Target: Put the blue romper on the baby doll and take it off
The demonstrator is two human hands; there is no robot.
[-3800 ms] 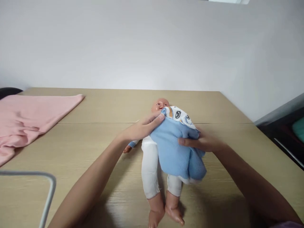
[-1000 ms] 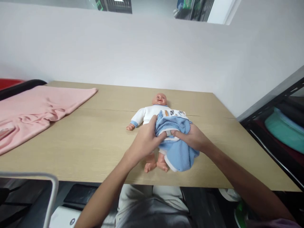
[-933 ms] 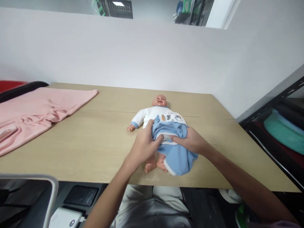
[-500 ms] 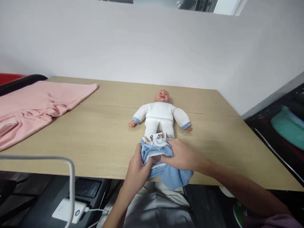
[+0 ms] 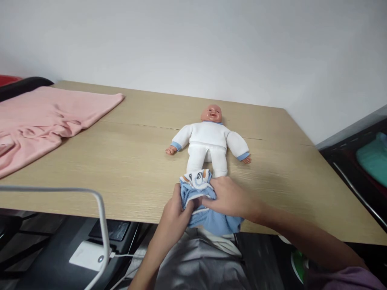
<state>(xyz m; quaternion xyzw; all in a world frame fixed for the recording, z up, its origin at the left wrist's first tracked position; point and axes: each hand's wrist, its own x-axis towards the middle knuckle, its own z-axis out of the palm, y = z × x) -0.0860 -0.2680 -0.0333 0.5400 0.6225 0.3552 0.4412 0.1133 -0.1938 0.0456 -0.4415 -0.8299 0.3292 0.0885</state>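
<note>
A baby doll (image 5: pixel 208 135) in a white top with blue cuffs and white trousers lies on its back, head toward the wall. Its feet are hidden behind a small blue terry garment (image 5: pixel 222 222) with a white patch bearing embroidered eyes. My left hand (image 5: pixel 175 211) grips the garment's left edge, thumb on the near side. My right hand (image 5: pixel 228 197) pinches its right edge, thumb reaching into the opening. Between the two thumbs the cloth is bunched up around the opening, and its lower part hangs at the table's front edge.
The wooden table (image 5: pixel 136 161) reaches back to a white wall. A pink cloth (image 5: pixel 57 121) lies rumpled at the left. A grey cable (image 5: pixel 101 205) arches across the lower left, above a white power bank (image 5: pixel 87 255) and a dark phone (image 5: pixel 110 230). At the right edge stands a black rack (image 5: pixel 353 173).
The camera view has tilted down and shifted slightly, so the doll appears a little larger. Both hands keep hold of the blue garment, which has shifted only slightly.
</note>
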